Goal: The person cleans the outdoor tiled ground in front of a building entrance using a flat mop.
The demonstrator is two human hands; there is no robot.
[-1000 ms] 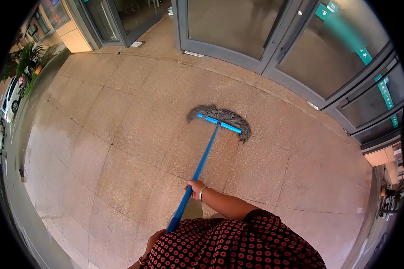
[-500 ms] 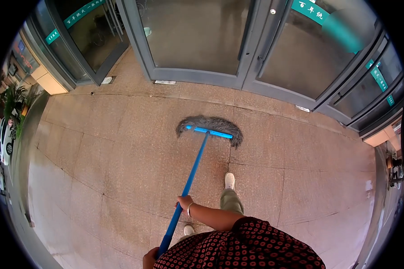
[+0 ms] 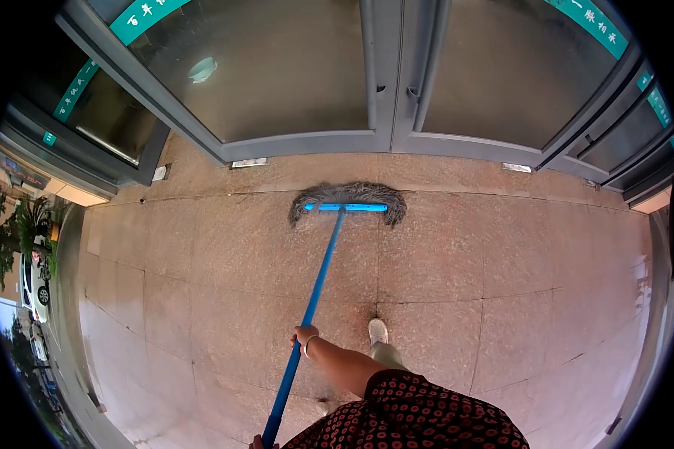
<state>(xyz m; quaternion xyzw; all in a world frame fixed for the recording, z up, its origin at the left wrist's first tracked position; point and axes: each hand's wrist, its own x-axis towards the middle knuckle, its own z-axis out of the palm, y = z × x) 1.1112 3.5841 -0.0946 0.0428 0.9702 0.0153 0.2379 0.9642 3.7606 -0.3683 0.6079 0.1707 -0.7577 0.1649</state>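
A flat dust mop with a blue handle [image 3: 318, 288] reaches from the bottom edge to the floor in front of the doors. Its grey shaggy head [image 3: 352, 193] lies on the floor, spread around a bright blue frame bar. My right hand [image 3: 305, 336], with a bracelet at the wrist, is wrapped around the middle of the handle. At the bottom edge, my left hand [image 3: 263, 443] is closed on the upper end of the handle, mostly cut off by the frame.
Grey-framed glass doors [image 3: 393, 142] stand ahead, their handles near the middle. Small metal plates [image 3: 249, 162] sit at the door bottoms. My light shoe [image 3: 378, 331] is on the tiled floor [image 3: 442, 262]. A white car [image 3: 35, 280] and plants are at the far left.
The doors appear closer and the view has turned slightly. The mop head has moved forward toward the doors and is now level across. Both hands keep hold of the handle.
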